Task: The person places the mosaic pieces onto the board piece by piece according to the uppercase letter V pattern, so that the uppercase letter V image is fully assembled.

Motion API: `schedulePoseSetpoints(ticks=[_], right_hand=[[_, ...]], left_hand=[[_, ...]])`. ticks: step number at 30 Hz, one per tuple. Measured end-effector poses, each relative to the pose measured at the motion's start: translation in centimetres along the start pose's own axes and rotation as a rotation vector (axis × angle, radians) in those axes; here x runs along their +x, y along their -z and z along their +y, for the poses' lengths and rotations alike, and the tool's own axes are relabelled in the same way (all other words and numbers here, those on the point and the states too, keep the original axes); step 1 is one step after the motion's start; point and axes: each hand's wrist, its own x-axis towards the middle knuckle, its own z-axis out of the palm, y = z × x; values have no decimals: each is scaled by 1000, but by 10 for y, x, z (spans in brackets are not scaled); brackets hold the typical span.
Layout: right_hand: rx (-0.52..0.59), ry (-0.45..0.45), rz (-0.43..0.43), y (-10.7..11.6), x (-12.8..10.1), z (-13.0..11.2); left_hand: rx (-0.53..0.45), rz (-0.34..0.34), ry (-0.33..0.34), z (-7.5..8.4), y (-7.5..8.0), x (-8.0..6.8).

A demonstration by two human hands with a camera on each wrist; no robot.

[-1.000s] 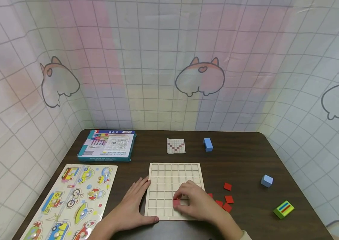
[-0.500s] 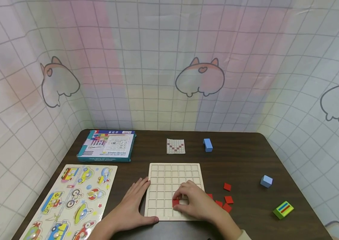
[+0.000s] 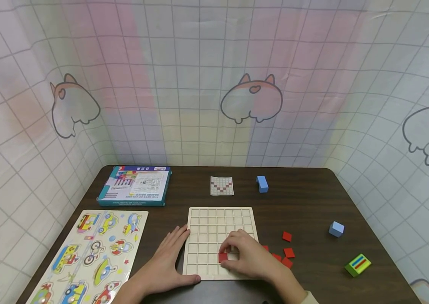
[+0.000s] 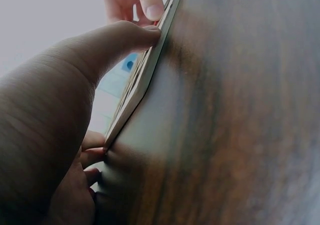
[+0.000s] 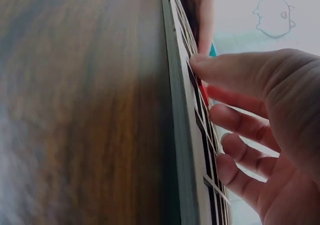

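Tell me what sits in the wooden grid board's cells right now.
One red square tile lies in a cell of the grid board, pinched by the right hand. The other visible cells are bare; the hand covers several, so those stay unknown.

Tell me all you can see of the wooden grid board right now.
The wooden grid board is a pale, square tray of small square cells, lying flat on the dark table near its front edge. Nearly all visible cells look empty. The left hand rests flat against its left edge, thumb at the near corner. The right hand pinches a red tile over a cell in a near row.
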Motion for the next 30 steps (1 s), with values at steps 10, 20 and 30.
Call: schedulePoseSetpoints(ticks=[10, 20, 30], right_hand=[[83, -20, 40, 18, -10, 12], [82, -43, 87, 34, -20, 22], [89, -106, 94, 48, -33, 37]], left_hand=[[-8, -8, 17, -2, -2, 1], [-12, -17, 17, -3, -3, 1], [-9, -17, 20, -2, -1, 1]])
